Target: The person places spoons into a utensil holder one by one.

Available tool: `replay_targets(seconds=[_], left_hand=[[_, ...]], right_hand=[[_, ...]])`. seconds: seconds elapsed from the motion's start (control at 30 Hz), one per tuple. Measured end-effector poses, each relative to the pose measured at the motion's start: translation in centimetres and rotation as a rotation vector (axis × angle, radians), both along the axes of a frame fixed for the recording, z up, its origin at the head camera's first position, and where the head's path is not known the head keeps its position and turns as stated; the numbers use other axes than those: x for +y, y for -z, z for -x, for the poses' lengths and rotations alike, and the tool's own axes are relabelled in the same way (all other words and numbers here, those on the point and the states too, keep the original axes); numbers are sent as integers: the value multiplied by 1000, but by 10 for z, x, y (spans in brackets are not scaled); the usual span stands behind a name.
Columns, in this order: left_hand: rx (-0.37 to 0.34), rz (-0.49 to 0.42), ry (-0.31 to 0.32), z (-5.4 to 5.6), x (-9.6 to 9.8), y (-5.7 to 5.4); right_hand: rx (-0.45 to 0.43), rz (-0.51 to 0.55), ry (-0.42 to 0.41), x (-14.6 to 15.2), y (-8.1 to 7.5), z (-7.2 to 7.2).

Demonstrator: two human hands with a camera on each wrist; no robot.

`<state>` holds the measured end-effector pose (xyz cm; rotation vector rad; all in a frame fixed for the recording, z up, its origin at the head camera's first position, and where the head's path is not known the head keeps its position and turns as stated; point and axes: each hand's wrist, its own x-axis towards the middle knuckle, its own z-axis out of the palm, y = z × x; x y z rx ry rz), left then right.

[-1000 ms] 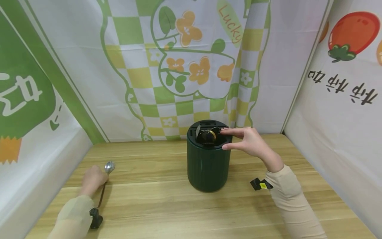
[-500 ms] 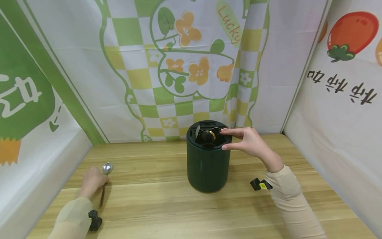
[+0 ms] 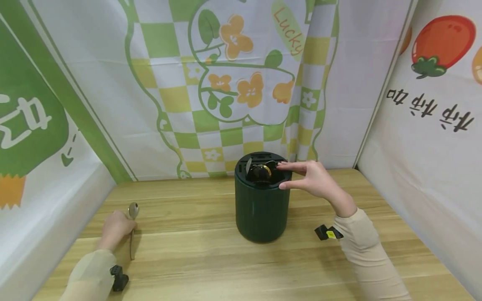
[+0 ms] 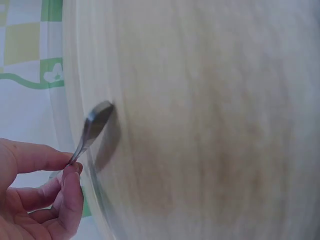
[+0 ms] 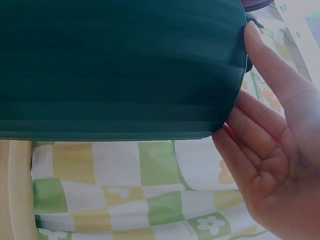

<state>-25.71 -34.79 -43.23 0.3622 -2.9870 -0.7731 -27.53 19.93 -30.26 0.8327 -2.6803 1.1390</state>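
Observation:
At the left of the table my left hand [image 3: 117,225] pinches a metal spoon [image 3: 133,210] by its handle, between thumb and fingertips. In the left wrist view the spoon's bowl [image 4: 97,120] appears nearly edge-on, pointing away from the fingers, over the wood. Farther right stands a dark green ribbed utensil holder [image 3: 262,213] with a black slotted top. My right hand [image 3: 316,179] touches the right side of its rim, fingers and thumb extended and spread apart. Inside the opening sit a dark rounded piece with a gold edge [image 3: 265,170] and a thin shiny utensil end [image 3: 249,165].
A wooden table [image 3: 180,259] carries the holder, which stands near the back edge. Behind hangs a green and yellow checked printed curtain [image 3: 233,138]. White printed cloth walls [image 3: 414,167] close off both sides.
The spoon has turned in my left hand, its bowl now more edge-on and shifted slightly left. My right hand and the holder keep their places.

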Motion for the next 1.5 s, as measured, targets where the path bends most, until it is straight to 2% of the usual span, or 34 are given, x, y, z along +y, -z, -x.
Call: replay_targets(seconds=[0.27, 0.53, 0.7, 0.97, 1.07, 1.2, 1.5], left_hand=[[38, -16, 20, 1, 3, -4], [92, 62, 61, 2, 15, -15], [120, 67, 48, 2, 24, -22], [99, 22, 63, 3, 38, -32], [95, 39, 77, 4, 43, -35], [118, 60, 93, 4, 49, -40], [162, 47, 106, 0, 67, -52]], right_hand=[[6, 0, 3, 1, 0, 0], [4, 7, -4, 1, 0, 1], [4, 1, -3, 1, 0, 1], [-5, -3, -3, 0, 0, 1], [-7, 1, -5, 0, 0, 1], [-6, 3, -8, 1, 1, 1], [-1, 2, -7, 1, 1, 0]])
